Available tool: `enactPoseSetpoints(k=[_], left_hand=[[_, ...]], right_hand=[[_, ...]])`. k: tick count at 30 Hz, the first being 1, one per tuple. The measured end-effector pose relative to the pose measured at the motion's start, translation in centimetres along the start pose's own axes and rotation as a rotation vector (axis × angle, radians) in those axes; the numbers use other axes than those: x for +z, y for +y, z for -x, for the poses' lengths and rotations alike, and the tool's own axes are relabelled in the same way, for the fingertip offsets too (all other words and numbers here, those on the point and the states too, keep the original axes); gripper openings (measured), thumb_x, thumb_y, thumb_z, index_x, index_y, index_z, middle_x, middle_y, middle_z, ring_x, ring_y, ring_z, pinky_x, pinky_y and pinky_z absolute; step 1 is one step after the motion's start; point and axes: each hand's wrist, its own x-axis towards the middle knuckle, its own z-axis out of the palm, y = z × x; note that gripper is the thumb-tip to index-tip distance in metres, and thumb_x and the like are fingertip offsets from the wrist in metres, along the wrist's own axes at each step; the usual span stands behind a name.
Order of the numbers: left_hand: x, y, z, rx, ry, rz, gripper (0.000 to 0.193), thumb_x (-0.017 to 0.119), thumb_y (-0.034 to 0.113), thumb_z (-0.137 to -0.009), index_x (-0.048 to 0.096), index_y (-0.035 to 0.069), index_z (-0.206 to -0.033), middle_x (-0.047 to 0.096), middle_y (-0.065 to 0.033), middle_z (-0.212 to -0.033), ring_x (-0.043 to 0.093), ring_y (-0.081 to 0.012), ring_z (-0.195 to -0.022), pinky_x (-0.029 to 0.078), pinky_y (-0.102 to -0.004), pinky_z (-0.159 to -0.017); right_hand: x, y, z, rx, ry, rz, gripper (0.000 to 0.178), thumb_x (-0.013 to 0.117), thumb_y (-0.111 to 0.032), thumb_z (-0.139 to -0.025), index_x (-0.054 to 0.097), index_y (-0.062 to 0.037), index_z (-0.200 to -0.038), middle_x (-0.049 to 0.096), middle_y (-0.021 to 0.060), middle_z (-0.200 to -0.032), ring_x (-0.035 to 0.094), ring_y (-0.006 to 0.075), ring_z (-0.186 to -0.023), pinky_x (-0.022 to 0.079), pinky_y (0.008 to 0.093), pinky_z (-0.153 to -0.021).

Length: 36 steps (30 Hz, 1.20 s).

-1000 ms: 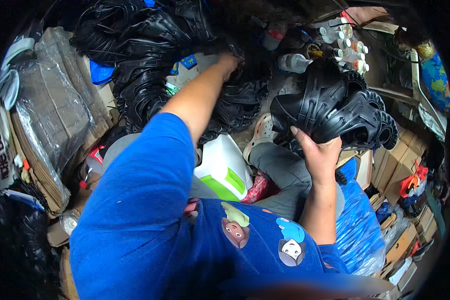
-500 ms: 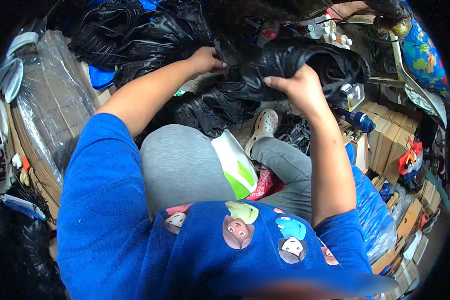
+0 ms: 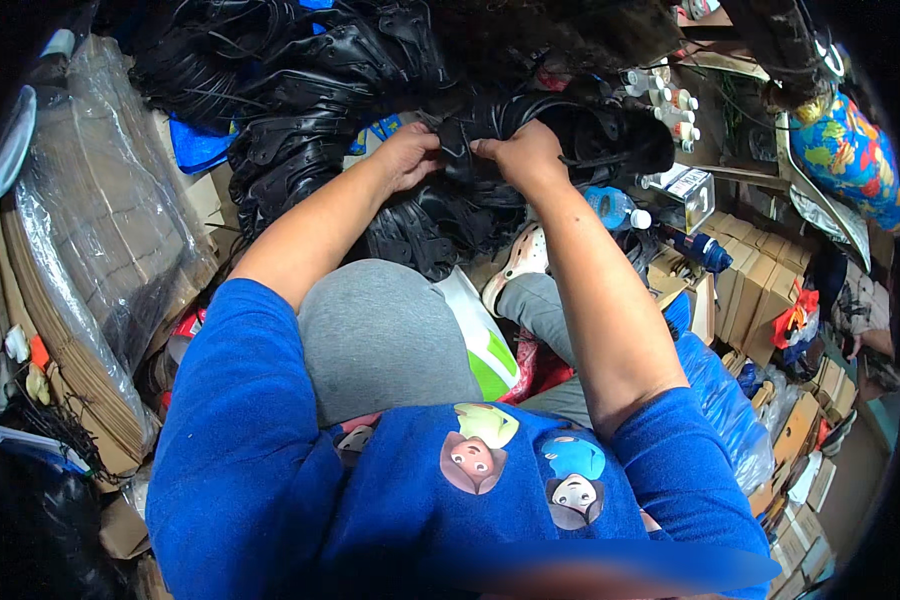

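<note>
Two bare hands meet over a black shoe upper

The black shoe upper (image 3: 615, 135) is held in front of the seated person, above the knees, its open end pointing off to the right. From where I stand, the right hand (image 3: 532, 160) grips it, thumb laid along the near side and fingers wrapped over and out of sight. The left hand (image 3: 408, 160) is just beside, thumb and fingertips drawn together at the piece's left end; whether they actually pinch it I can't tell, black against black.

Just below the hands lies a row of more black uppers (image 3: 420, 228), and to the left a big heap of them (image 3: 300, 140) spreads away, lace holes showing. A pale clog (image 3: 523, 262) pokes out past the grey trousers (image 3: 390, 335), near a white and green box (image 3: 485, 350). Right of the forearm is a bluish bottle (image 3: 608, 207) with a white cap, and beyond it a cluster of white-capped bottles (image 3: 678, 115). Folded cardboard (image 3: 760, 300) fills the right side, next to a blue plastic bag (image 3: 720, 390). Far left, plastic film covers a cardboard stack (image 3: 120, 190).
</note>
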Motion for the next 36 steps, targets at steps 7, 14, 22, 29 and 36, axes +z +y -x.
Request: enactPoseSetpoints(k=[7, 14, 22, 29, 36], left_hand=[[-1.1, -0.4, -1.5, -0.115, -0.080, -0.013, 0.021, 0.057, 0.005, -0.079, 0.061, 0.002, -0.098, 0.063, -0.0092, -0.098, 0.060, -0.0188, -0.089, 0.046, -0.0314, -0.083], [-0.8, 0.4, -0.7, -0.332, -0.106, 0.136, 0.023, 0.053, 0.014, -0.083, 0.061, 0.002, -0.100, 0.063, -0.0119, -0.099, 0.061, -0.0215, -0.091, 0.046, -0.0345, -0.085], [-0.1, 1.0, -1.4, -0.405, -0.048, 0.148, 0.028, 0.049, 0.022, -0.085, 0.062, 0.001, -0.098, 0.063, -0.0122, -0.099, 0.061, -0.0221, -0.091, 0.046, -0.0356, -0.087], [-1.0, -0.8, -1.8, -0.364, -0.083, 0.294, 0.034, 0.043, 0.025, -0.087, 0.060, 0.001, -0.103, 0.061, -0.0129, -0.106, 0.057, -0.0238, -0.099, 0.041, -0.0374, -0.093], [-0.3, -0.4, -1.5, -0.357, -0.155, 0.358, 0.039, 0.042, 0.031, -0.087, 0.058, 0.001, -0.106, 0.059, -0.0142, -0.109, 0.055, -0.0258, -0.102, 0.038, -0.0399, -0.096]], right_hand=[[3.9, 3.2, -2.8, -0.111, -0.002, -0.334, 0.029, 0.076, -0.018, -0.063, 0.064, 0.0029, -0.080, 0.065, 0.0091, -0.075, 0.061, 0.0168, -0.068, 0.047, 0.0305, -0.064], [1.0, 4.4, -2.4, 0.095, -0.656, -1.120, 0.009, 0.062, -0.008, -0.063, 0.060, -0.0017, -0.069, 0.060, 0.0069, -0.076, 0.057, 0.0193, -0.069, 0.046, 0.0290, -0.068], [2.7, 7.2, -4.2, 0.116, -0.584, -1.020, 0.005, 0.054, -0.001, -0.069, 0.060, -0.0020, -0.068, 0.061, 0.0096, -0.076, 0.059, 0.0246, -0.071, 0.049, 0.0332, -0.067], [4.7, 7.6, -7.7, -0.582, -0.105, 0.257, 0.032, 0.058, -0.005, -0.069, 0.061, -0.0019, -0.100, 0.061, 0.0156, -0.104, 0.058, 0.0302, -0.096, 0.045, 0.0350, -0.083], [4.8, 6.5, -7.5, -0.590, -0.130, 0.283, 0.029, 0.054, -0.011, -0.074, 0.062, -0.0045, -0.101, 0.059, 0.0182, -0.105, 0.056, 0.0323, -0.097, 0.044, 0.0364, -0.085]])
